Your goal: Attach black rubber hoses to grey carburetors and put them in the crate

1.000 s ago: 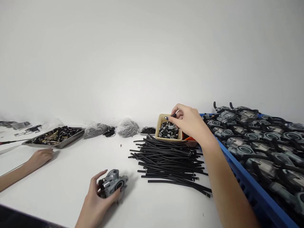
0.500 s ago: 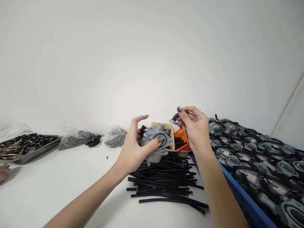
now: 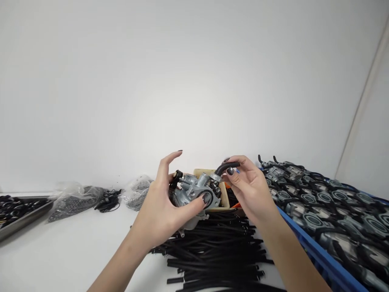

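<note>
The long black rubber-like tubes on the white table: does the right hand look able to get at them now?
Probably yes: the right part of the long tubes looks mostly uncovered, near the right hand; however, this hand holds a short bent black tube, which may hinder grasping.

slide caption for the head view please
Left hand grips a metal part; right hand holds a curved black hose.

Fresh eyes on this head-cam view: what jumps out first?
Probably the grey metal part near mid-picture, gripped in the left hand, with a bent black tube pinched in the right hand just beside it. Next, the blue crate along the right side, packed with similar metal units. Below the hands, a thick spread of black hoses stands out against the white table.
</note>
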The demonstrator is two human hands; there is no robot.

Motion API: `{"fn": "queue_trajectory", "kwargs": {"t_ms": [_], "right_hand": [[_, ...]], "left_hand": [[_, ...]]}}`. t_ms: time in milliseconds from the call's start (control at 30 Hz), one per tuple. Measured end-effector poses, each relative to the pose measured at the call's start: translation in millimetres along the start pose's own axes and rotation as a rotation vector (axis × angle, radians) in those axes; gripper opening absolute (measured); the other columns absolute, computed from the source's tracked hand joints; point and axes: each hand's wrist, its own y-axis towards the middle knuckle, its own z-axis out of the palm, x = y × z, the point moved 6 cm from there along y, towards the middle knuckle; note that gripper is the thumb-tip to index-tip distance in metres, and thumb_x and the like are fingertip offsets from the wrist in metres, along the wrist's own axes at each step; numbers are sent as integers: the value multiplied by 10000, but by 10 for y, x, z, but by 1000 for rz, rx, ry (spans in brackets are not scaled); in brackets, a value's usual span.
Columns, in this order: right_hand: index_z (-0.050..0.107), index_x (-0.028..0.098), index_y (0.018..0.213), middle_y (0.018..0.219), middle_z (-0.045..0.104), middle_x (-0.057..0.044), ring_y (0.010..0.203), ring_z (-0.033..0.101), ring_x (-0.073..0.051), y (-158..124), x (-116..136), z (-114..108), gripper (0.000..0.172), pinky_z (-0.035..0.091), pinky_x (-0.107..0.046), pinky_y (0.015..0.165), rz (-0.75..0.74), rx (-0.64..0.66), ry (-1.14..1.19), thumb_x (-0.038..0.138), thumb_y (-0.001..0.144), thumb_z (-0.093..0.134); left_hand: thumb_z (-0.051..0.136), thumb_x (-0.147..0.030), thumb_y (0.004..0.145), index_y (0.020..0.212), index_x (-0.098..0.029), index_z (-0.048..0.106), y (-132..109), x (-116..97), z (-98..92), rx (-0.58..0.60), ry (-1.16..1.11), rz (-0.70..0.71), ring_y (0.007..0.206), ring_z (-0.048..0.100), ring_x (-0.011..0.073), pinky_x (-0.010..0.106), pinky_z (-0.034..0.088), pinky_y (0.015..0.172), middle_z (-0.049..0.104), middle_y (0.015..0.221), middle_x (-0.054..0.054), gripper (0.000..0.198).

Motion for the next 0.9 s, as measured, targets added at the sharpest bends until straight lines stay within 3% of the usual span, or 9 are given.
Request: {"fn": "queue_trajectory", "kwargs": {"t_ms": [100,267,600,900], "right_hand": [[614,224,917,1002,714,-48,881,686,-159,-32,-31,81,158,585,-297,789,8,10,48,282,817,722],[532,241,964,953,756,-57,923,717,-195,-62,-90,187,202,602,-307,757,57,108,72,269,848,695],[622,237,967,958,748,-36,842,730,-184,-77,-110,217,123,617,-296,723,50,150,91,245,858,678],[646,224,966,947,748,-44,920,721,-203,-60,-133,192,146,621,-288,716,69,134,85,250,835,705]], "left_hand": [[690,-381,694,1411,-255,290,-3,-20,-10,4,12,13,763,662,221,325,510,669,671,874,20,831],[677,-329,694,1401,-249,305,-34,-69,28,13,-24,43,706,668,209,299,508,633,692,849,19,803],[670,-334,680,1398,-262,309,-39,-98,4,73,-12,37,651,664,200,283,503,586,686,813,7,808],[663,-361,691,1408,-267,305,-32,-44,6,67,-4,3,674,641,201,310,504,630,672,804,7,807]]}}
